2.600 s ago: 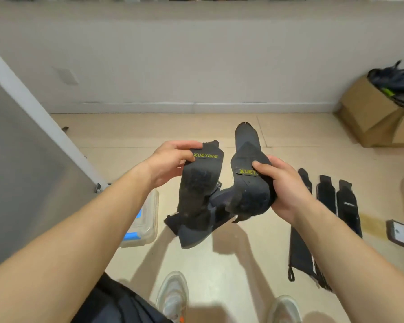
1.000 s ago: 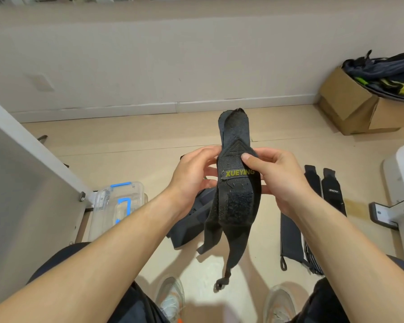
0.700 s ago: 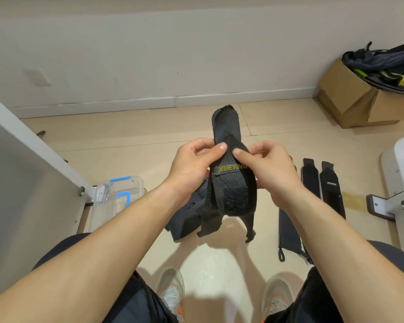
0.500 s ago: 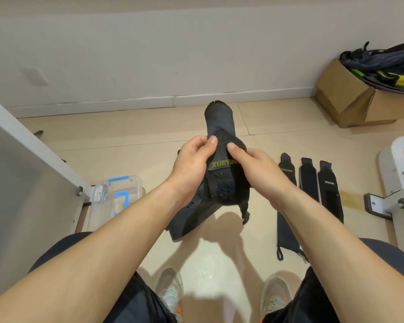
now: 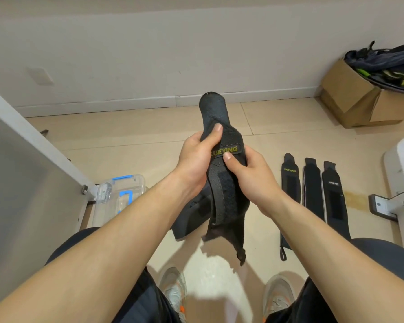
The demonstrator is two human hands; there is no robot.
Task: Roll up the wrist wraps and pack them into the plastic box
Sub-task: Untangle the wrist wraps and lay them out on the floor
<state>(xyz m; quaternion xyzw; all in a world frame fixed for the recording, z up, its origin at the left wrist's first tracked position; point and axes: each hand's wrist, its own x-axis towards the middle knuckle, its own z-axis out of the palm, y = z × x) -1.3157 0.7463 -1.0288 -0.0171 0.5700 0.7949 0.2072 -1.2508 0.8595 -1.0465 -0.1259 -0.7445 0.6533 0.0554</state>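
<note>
I hold a black wrist wrap (image 5: 226,183) with a yellow XUEYING label upright in front of me. My left hand (image 5: 197,159) grips its left edge, thumb laid over the upper part. My right hand (image 5: 247,176) grips its right side, thumb just under the label. A second dark wrap (image 5: 189,217) hangs behind and below my left hand. Three more black wraps (image 5: 313,190) lie flat side by side on the floor to the right. The clear plastic box (image 5: 117,197) with blue latches stands on the floor to the left, lid on.
A grey panel on a metal frame (image 5: 33,173) rises at the left beside the box. A cardboard box (image 5: 355,99) holding dark bags stands at the back right. White equipment (image 5: 401,183) stands at the right edge. My shoes (image 5: 175,290) are on the beige tile floor.
Two wraps held apart came together, and both hands now grip one wrap. My thumbs slid over its label area and the wrap's loose tail swung lower right.
</note>
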